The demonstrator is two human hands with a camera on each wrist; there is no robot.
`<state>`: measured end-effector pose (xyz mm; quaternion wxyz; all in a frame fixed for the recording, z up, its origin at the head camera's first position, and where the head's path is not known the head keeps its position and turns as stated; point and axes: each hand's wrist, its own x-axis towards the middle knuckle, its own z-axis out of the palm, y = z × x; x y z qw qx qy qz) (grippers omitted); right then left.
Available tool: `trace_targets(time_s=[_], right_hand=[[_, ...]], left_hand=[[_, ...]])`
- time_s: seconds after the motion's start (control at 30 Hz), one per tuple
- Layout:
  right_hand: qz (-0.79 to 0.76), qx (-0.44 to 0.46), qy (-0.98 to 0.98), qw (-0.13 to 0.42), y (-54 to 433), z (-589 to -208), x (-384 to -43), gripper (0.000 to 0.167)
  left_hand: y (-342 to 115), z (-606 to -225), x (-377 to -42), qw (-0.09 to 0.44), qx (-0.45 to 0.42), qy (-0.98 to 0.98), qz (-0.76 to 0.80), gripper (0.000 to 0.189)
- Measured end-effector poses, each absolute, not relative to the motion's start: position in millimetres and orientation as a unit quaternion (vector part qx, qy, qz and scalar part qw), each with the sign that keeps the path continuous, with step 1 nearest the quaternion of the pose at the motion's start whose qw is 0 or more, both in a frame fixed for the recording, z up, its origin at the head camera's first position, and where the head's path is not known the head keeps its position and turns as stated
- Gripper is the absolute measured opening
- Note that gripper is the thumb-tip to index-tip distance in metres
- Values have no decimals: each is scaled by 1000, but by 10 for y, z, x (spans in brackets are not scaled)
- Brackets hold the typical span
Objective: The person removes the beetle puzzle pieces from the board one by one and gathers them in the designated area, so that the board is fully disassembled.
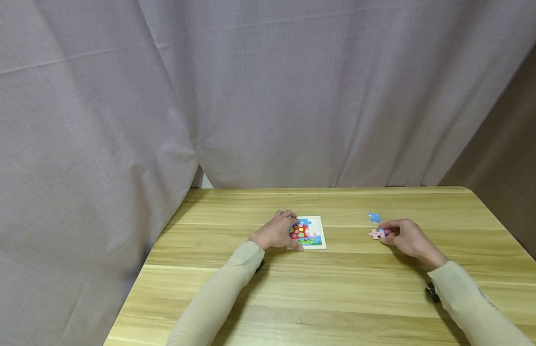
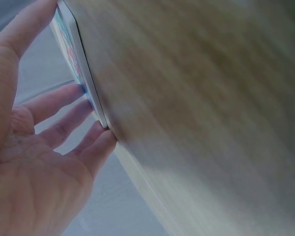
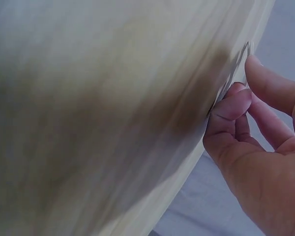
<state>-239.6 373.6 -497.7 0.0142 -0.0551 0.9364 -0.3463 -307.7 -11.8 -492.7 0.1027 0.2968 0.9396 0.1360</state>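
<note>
In the head view, a square puzzle board [image 1: 322,240] with a white frame lies on the table, its picture a spotted red ladybird. A pale gap shows in the upper right of the picture. My left hand [image 1: 277,231] spans the board's left side, thumb at the near edge and fingers toward the far edge; the left wrist view shows those fingers [image 2: 56,105] at the frame's side. Farther right, my right hand [image 1: 405,235] pinches a pink jigsaw piece [image 1: 374,234] with a blue part, low over the table. Just beyond it lies a blue jigsaw piece [image 1: 373,217].
The wooden table [image 1: 268,298] has its far edge against a grey curtain [image 1: 268,96], which also hangs down the left side. Bare tabletop separates the board from the loose pieces. Dark wrist devices [image 1: 432,292] sit under the sleeves.
</note>
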Motion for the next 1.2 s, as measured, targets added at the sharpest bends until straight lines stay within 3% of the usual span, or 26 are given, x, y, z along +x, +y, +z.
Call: trace_targets(time_s=[1.2], right_hand=[[-342,-44,938,30,3801,-4985,-2402,39]], left_hand=[[-117,-4941,-3095,110,290,942,127,89]])
